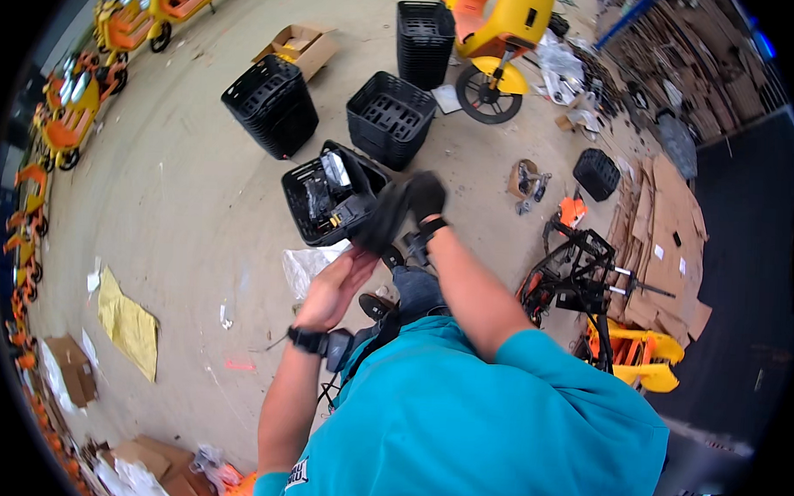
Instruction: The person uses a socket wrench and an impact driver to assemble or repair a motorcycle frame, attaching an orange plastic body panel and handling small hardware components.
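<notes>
My left hand (334, 285) is bare, with a black watch on its wrist, and it pinches the lower end of a loose black glove (382, 219) held up in front of my chest. A black glove also covers my right hand (427, 195), strapped at the wrist. That hand is curled against the upper end of the loose glove and seems to grip it. Just beyond both hands, an open black plastic basket (304, 217) lies on the concrete floor with dark parts and a clear bag inside.
Stacks of black baskets (271, 104) (390, 117) (424, 39) stand ahead, near a yellow scooter (496, 42) and an open cardboard box (299, 48). At right are a black metal frame (580, 272), yellow parts (638, 357) and flat cardboard (669, 231). Orange-yellow bikes (65, 114) line the left.
</notes>
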Available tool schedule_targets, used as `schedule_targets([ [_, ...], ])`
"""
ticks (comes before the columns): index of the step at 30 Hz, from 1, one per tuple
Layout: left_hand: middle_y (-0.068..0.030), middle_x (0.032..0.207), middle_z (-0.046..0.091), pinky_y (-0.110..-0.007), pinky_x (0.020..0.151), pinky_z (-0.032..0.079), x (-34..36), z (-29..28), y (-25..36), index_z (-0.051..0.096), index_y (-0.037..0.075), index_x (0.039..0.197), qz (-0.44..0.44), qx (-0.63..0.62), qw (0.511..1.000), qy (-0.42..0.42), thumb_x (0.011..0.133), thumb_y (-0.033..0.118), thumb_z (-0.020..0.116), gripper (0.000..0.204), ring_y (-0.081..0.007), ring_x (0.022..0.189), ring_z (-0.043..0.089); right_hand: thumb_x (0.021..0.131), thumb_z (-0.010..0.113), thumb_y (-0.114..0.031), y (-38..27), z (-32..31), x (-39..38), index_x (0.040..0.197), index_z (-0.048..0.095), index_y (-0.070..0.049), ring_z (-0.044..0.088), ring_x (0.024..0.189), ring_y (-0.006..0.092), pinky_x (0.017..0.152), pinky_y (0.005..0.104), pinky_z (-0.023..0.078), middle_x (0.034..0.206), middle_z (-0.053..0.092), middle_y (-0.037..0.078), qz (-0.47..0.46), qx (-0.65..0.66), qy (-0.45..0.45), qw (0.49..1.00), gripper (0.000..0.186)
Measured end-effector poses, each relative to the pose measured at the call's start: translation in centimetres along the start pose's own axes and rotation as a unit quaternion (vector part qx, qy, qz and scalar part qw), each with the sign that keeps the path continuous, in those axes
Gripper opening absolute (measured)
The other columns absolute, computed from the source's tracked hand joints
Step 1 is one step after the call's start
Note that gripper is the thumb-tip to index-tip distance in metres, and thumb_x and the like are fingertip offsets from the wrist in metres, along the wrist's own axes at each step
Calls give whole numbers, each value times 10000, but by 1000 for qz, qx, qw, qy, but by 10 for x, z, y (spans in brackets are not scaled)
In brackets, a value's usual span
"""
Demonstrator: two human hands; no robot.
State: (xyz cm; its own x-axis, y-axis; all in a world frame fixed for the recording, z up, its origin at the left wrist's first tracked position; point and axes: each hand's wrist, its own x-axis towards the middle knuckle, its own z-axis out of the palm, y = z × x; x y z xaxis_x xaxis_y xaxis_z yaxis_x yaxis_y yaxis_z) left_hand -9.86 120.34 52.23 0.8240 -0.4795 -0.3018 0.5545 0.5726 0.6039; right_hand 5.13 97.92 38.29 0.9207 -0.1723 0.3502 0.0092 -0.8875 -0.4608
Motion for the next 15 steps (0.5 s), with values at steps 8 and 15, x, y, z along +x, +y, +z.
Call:
schedule_targets([
  [8, -201, 1428, 371, -352, 1080, 299, 44, -36, 33, 285, -42, 1403, 48, 421, 903, 67, 831, 231, 692, 753, -263, 1342, 341, 957, 436, -261, 23, -98, 29, 950, 544, -81, 515, 587, 112, 533, 239, 450, 749, 559, 21, 154, 662, -315, 662, 211],
  [15, -106, 1034, 633, -323, 842, 504, 94, 22, -10, 476, -35, 1223, -56, 148, 987, -20, 921, 255, 589, 433, -223, 932, 635, 949, 419, -504, -36, -149, -5, 1187, 514, -41, 620, 891, 168, 781, 299, 499, 1022, 639, 113, 141, 622, -338, 692, 529],
])
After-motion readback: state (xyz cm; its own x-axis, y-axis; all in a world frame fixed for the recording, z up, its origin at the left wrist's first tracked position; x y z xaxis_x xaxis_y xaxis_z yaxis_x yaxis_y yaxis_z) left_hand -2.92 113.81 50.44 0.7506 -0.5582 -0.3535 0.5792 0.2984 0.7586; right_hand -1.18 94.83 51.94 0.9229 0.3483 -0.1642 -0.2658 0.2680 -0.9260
